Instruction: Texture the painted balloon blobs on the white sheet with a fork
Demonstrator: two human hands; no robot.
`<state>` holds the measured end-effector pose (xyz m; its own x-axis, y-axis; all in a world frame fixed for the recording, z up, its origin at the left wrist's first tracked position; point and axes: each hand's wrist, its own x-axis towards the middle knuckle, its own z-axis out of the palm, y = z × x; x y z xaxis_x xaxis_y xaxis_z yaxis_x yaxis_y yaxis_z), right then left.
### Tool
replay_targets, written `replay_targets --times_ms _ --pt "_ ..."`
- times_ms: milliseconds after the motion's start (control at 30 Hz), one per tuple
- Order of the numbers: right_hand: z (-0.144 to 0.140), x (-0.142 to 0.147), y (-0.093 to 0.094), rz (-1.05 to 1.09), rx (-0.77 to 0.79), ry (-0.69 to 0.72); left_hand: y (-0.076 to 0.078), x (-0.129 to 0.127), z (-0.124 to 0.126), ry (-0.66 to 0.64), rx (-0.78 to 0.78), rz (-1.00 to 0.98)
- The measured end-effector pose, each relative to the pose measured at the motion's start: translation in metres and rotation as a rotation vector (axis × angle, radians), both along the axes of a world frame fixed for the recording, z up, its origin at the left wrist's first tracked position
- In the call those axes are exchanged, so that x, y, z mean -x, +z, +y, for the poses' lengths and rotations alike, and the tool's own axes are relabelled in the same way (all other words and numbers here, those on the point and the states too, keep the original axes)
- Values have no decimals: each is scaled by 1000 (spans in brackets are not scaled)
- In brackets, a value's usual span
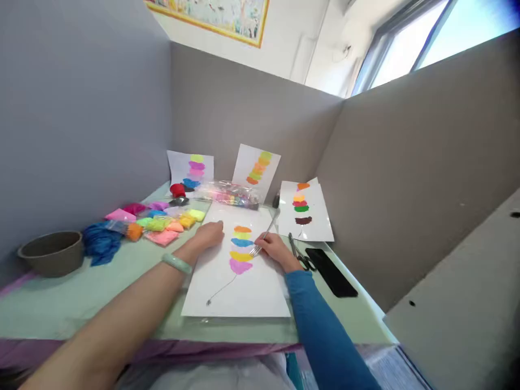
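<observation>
My right hand (278,252) pinches the fork (270,227), likely stiff, best held near its tines (254,251); whether my left hand (210,234) pinches, I can't tell.

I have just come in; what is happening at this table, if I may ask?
A person's bare left hand rests at the left edge of a white rectangular paper sheet bearing a stack of coloured patches. The right hand holds a silver metal fork, its tines at the right end of a yellow patch; whether they touch it is unclear. Black-handled metal scissors and a flat black rectangular object lie to the right.
</observation>
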<state>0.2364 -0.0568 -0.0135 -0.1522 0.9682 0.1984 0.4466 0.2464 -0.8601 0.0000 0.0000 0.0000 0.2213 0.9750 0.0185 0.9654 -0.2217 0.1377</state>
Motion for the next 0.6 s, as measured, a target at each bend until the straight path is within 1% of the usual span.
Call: replay_targets --times_ms 467,600 --pt "-1 -3 3 -38 48 -56 1 2 1 -17 24 -13" --pt "-5 -3 6 4 49 -23 1 2 1 -16 27 -15"
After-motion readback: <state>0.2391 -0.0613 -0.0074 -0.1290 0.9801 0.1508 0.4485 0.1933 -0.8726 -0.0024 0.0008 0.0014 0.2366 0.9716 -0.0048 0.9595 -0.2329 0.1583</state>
